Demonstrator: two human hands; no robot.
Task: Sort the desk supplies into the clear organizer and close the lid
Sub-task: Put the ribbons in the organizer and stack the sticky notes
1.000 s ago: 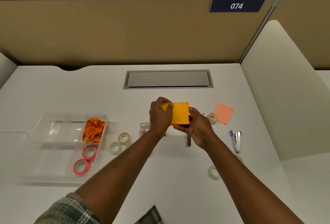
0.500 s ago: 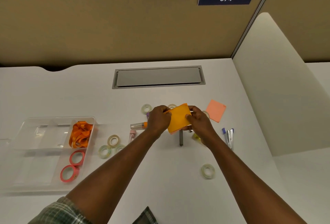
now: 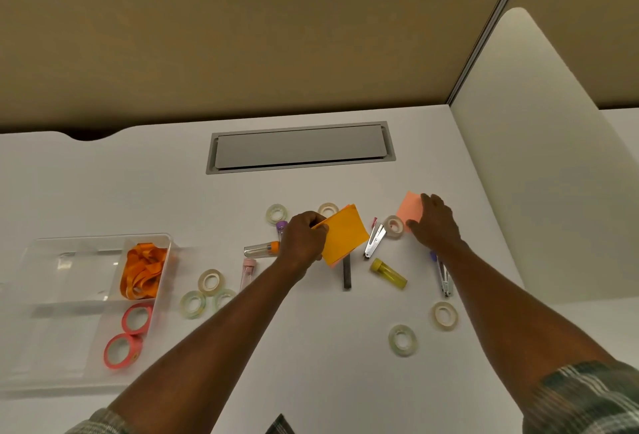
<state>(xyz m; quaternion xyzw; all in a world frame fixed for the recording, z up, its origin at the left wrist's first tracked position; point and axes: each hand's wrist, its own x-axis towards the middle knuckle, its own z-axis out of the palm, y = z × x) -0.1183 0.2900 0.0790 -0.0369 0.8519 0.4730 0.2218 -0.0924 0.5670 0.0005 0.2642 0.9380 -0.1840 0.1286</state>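
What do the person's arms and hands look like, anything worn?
Both forearms are bare. The left hand and right hand have no gloves, watch or rings showing. A grey-green plaid left sleeve and right sleeve end near the elbows.

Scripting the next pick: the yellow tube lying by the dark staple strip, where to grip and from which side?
Likely best: pinch the yellow tube mid-barrel across its width, coming from above. It lies flat on the desk, slanted, cap toward the far left, both long sides free; the staple strip lies apart.
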